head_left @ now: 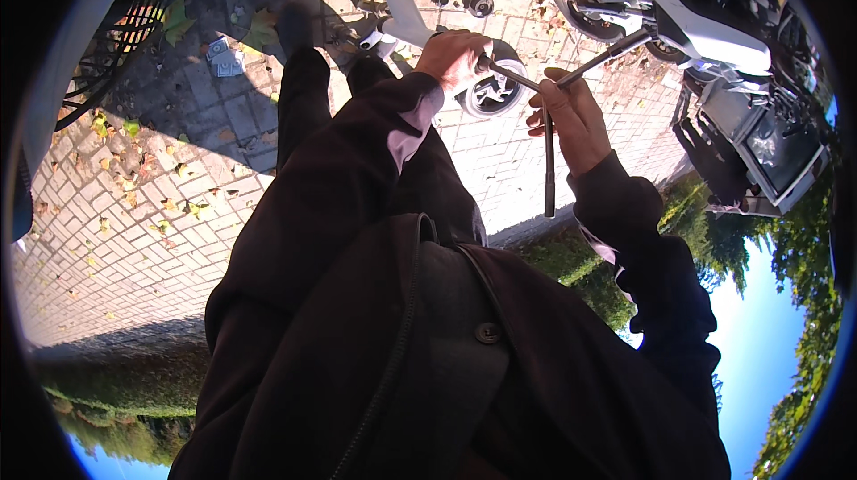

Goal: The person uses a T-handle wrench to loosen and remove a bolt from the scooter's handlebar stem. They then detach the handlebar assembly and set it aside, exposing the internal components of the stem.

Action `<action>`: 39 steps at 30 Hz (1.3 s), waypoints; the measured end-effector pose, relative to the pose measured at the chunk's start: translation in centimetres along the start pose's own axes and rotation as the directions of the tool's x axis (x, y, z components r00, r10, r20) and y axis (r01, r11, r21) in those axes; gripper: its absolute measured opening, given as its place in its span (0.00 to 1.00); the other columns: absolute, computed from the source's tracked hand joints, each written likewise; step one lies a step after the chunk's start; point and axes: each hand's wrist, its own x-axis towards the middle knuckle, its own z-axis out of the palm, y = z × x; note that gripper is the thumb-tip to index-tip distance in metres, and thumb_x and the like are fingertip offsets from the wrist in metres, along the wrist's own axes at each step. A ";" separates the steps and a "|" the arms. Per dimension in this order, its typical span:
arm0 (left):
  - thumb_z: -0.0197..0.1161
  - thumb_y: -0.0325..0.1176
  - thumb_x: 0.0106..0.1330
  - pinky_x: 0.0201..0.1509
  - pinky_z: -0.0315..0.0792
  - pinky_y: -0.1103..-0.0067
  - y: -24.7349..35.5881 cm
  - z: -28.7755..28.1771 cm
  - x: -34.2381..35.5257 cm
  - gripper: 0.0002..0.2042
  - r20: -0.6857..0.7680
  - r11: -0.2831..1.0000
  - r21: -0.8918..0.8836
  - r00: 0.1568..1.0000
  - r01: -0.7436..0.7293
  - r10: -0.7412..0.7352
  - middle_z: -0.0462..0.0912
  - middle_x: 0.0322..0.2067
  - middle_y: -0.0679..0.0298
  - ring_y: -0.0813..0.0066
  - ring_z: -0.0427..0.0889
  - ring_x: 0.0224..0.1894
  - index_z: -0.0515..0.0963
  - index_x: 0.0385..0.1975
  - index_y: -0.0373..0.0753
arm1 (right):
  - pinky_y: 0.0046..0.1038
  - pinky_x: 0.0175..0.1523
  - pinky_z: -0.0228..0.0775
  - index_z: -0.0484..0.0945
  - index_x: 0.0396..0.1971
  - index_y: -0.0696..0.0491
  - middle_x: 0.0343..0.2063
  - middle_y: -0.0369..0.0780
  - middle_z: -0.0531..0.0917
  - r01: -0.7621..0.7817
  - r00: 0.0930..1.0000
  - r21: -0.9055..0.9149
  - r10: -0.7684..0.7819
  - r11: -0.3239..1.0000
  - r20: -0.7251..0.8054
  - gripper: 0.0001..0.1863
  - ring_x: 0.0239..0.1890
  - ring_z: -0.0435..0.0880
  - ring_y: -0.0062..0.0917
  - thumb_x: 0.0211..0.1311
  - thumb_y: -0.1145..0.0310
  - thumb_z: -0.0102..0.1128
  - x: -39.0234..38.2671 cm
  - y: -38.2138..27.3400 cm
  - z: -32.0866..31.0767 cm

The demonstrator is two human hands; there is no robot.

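Observation:
A dark metal four-way lug wrench (548, 172) is held in front of me between my two hands. My right hand (578, 121) is closed around it near its crossing, with one arm hanging down and another reaching up to the right. My left hand (452, 59) is wrapped around the end of the arm that points left. Just beyond and below that hand is a small wheel (491, 96) with a dark tire and pale spokes. A white frame tube (403, 3) slopes down toward my left hand; whether the wrench touches the wheel is hidden.
Two small dark round parts, the larger one (477, 0) cylindrical, lie on the brick paving (134, 239). White and black scooters (705, 29) crowd the upper right, near a grey box-like basket (777, 145). Pale blue packets (225, 61) and dry leaves lie at the left.

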 end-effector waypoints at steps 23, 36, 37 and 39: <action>0.67 0.36 0.56 0.39 0.75 0.65 0.3 0.3 -0.1 0.07 -0.062 0.999 -0.046 0.998 0.024 -0.026 0.81 0.28 0.61 0.57 0.82 0.35 0.79 0.31 0.44 | 0.19 0.19 0.50 0.66 0.38 0.51 0.19 0.28 0.63 -0.630 0.776 0.592 0.366 0.503 0.514 0.15 0.13 0.55 0.10 0.79 0.55 0.43 3.4 -2.0 0.9; 0.67 0.39 0.57 0.40 0.75 0.65 0.2 -0.3 0.3 0.08 -0.049 0.999 -0.031 0.999 -0.022 0.020 0.81 0.27 0.62 0.58 0.82 0.35 0.77 0.27 0.44 | 0.16 0.10 0.49 0.71 0.59 0.54 0.18 0.30 0.66 -0.373 0.853 0.135 0.282 0.918 0.439 0.20 0.09 0.57 0.10 0.75 0.59 0.47 0.8 -4.5 -4.0; 0.66 0.39 0.57 0.40 0.75 0.65 0.3 -0.4 0.3 0.08 -0.034 1.000 -0.018 0.999 -0.012 0.012 0.81 0.27 0.62 0.57 0.82 0.35 0.77 0.27 0.44 | 0.16 0.11 0.49 0.71 0.59 0.54 0.18 0.29 0.66 -0.389 0.858 0.113 0.314 0.915 0.406 0.20 0.09 0.57 0.10 0.75 0.59 0.46 0.4 -4.4 -4.3; 0.66 0.39 0.59 0.40 0.75 0.65 0.5 -0.4 0.3 0.08 0.002 1.000 -0.004 1.000 0.020 -0.020 0.82 0.28 0.62 0.57 0.82 0.35 0.77 0.27 0.43 | 0.16 0.11 0.49 0.71 0.60 0.54 0.18 0.29 0.65 -0.393 0.857 0.105 0.322 0.913 0.402 0.20 0.09 0.57 0.10 0.75 0.60 0.46 -0.3 -4.0 -4.6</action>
